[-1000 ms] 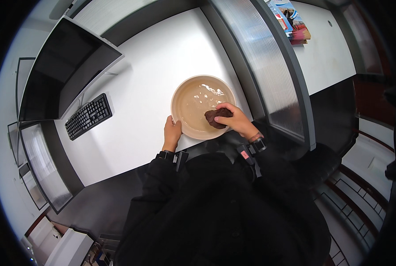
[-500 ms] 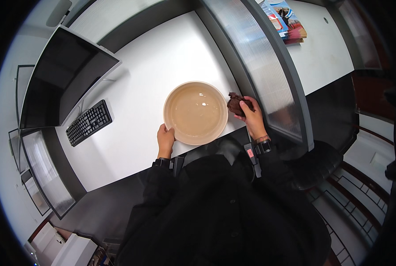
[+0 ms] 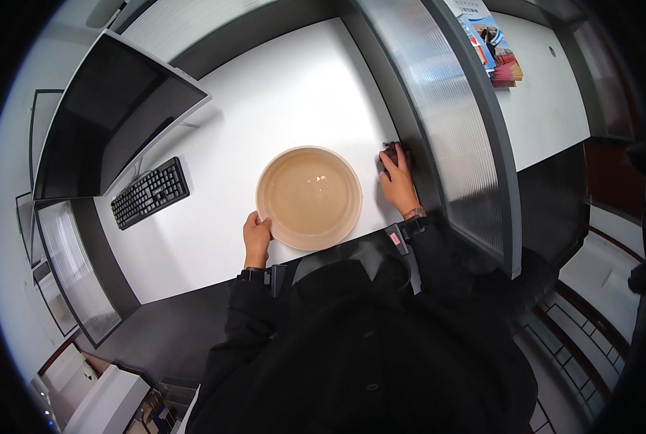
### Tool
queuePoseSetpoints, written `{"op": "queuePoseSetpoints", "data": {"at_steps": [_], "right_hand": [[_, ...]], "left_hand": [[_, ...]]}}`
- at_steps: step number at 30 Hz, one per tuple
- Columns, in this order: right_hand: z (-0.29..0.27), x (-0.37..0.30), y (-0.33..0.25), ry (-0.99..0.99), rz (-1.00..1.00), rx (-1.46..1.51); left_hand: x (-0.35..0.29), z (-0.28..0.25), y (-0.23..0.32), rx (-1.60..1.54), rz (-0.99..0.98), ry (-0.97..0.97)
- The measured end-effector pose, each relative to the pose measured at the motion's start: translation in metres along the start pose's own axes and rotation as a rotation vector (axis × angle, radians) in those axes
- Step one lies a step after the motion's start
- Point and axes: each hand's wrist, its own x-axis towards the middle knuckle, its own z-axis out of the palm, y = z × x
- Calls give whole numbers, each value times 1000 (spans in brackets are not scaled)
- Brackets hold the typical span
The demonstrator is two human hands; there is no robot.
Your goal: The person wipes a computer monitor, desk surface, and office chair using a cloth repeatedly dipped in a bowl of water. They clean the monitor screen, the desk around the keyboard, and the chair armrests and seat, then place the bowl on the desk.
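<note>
- Pinches with the left hand [image 3: 257, 242] the rim of the beige bowl [image 3: 356, 206], just ahead and right of that grip
- Touches with the right hand [image 3: 400, 184] the dark brown wad [image 3: 390, 151], directly under those fingers; cannot tell whether clasping or letting go
- Seems done: keeping the wad outside the bowl, right of it
- Seems left: freeing the right fingers, if not already loose
</note>
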Motion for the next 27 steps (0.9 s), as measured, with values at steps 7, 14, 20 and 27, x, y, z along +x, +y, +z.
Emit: {"op": "queuePoseSetpoints", "data": {"at_steps": [7, 14, 20, 27], "right_hand": [[5, -29, 11, 3, 32, -164], [-12, -110, 31, 1, 347, -116], [-1, -136, 26, 329, 792, 1005], [-8, -106, 2, 681, 754, 1558]], "left_hand": [[5, 0, -5, 106, 55, -58], [10, 1, -12, 146, 123, -72], [10, 0, -12, 78, 123, -91], [8, -1, -3, 49, 79, -133]]}}
